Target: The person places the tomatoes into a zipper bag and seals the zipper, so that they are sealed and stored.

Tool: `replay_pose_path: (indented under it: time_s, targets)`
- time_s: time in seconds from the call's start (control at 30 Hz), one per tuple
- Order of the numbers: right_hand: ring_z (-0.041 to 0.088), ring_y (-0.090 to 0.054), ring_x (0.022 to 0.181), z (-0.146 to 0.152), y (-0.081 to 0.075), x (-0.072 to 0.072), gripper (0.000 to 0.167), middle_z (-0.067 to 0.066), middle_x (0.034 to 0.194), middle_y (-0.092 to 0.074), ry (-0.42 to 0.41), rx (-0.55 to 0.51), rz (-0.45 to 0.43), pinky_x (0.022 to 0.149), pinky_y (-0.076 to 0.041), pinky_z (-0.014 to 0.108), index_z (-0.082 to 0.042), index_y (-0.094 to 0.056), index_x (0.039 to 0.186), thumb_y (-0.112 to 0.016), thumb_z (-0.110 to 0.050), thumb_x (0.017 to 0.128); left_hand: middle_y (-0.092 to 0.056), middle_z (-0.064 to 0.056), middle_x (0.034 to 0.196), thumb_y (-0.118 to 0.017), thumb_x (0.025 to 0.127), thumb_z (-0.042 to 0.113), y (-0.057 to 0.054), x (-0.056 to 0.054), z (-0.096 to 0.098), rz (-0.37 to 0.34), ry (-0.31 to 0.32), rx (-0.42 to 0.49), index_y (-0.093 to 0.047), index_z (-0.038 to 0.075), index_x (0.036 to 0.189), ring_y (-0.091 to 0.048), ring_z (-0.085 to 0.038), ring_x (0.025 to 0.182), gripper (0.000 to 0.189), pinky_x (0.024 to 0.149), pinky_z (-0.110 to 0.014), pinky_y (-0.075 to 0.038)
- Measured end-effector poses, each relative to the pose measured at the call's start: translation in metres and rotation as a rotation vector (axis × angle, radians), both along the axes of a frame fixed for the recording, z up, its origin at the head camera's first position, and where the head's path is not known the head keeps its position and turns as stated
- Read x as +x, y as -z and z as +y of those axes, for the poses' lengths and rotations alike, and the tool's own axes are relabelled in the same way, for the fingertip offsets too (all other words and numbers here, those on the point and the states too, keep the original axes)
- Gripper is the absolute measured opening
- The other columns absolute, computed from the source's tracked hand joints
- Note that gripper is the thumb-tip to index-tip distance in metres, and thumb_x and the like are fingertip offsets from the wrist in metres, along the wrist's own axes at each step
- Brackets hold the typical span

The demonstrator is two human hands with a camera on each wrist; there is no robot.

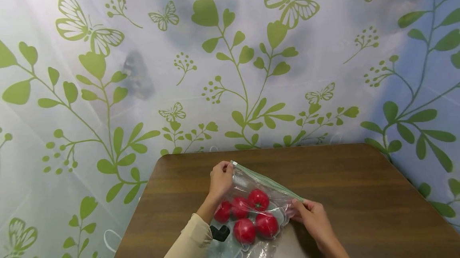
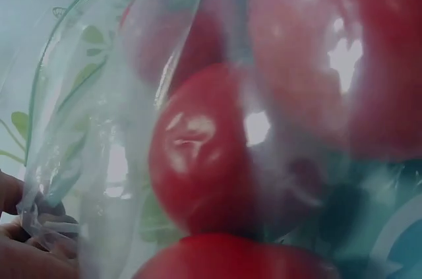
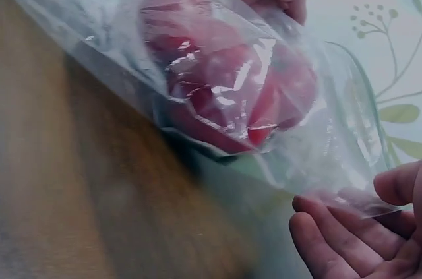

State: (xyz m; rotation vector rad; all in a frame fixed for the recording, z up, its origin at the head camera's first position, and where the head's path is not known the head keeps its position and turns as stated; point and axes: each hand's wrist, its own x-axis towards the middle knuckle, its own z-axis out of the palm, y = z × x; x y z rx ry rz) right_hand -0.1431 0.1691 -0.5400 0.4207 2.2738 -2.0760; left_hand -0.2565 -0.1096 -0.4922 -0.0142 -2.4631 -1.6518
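A clear zip bag with a green zip strip and a white slider is held up over the table, its top edge slanting down to the right. My left hand pinches the upper corner by the slider. At the other end of the strip, my right hand grips the bag's corner between thumb and fingers, as the right wrist view shows closely. Several red tomatoes show through the wrinkled plastic, grouped between the hands. Close up in the left wrist view, a tomato shines through the film.
A brown wooden table with rounded corners lies underneath. Behind it hangs a pale curtain printed with green leaves and butterflies. A black object sits at my left wrist, by the cream sleeve.
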Motion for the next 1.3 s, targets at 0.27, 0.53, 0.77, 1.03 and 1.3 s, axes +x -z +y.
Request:
replay_pose_path:
  time_s: [0.27,0.53,0.77,1.03,1.3]
  targets:
    - [0.028,-0.080,0.106,-0.004,-0.024,-0.010,0.036,0.009,0.118,-0.084,0.118,0.557,0.192,0.094,-0.062,0.048,-0.013,-0.079,0.133,-0.070,-0.036,0.107,-0.074,-0.009,0.087,-0.061,0.109,0.007,0.003,0.003,0.005,0.110,0.038,-0.005,-0.070,0.001,0.109,-0.060,-0.009,0.075,0.011,0.068,-0.025,-0.050]
    - [0.030,-0.081,0.112,-0.045,-0.059,-0.034,0.033,0.012,0.128,-0.081,0.070,0.507,0.482,0.097,-0.064,0.050,-0.007,-0.077,0.133,-0.079,-0.019,0.102,-0.073,-0.011,0.083,-0.059,0.110,0.005,0.003,0.005,0.010,0.158,0.075,-0.017,-0.067,0.004,0.106,-0.059,-0.007,0.072,0.009,0.067,-0.022,-0.048]
    - [0.029,-0.081,0.110,-0.079,-0.079,-0.054,0.037,0.011,0.122,-0.083,-0.090,0.521,0.588,0.096,-0.064,0.052,-0.006,-0.078,0.131,-0.086,-0.015,0.096,-0.071,-0.005,0.080,-0.059,0.109,0.006,0.003,0.010,0.014,0.186,0.054,-0.070,-0.066,0.006,0.106,-0.056,-0.004,0.069,0.008,0.065,-0.022,-0.046]
    - [0.028,-0.081,0.109,-0.103,-0.079,-0.078,0.033,0.009,0.119,-0.084,-0.180,0.644,0.617,0.091,-0.066,0.049,-0.009,-0.080,0.128,-0.085,-0.016,0.096,-0.072,-0.012,0.080,-0.059,0.109,0.003,0.004,0.015,0.016,0.226,0.075,-0.065,-0.065,0.006,0.104,-0.054,-0.004,0.065,0.009,0.061,-0.021,-0.044]
    - [0.024,-0.081,0.095,-0.115,-0.076,-0.092,0.020,0.004,0.108,-0.085,-0.180,0.645,0.616,0.079,-0.066,0.041,-0.012,-0.084,0.117,-0.084,-0.016,0.097,-0.072,-0.011,0.080,-0.058,0.111,0.004,0.002,0.019,0.018,0.223,0.069,-0.066,-0.066,0.008,0.103,-0.055,-0.004,0.064,0.011,0.060,-0.020,-0.044]
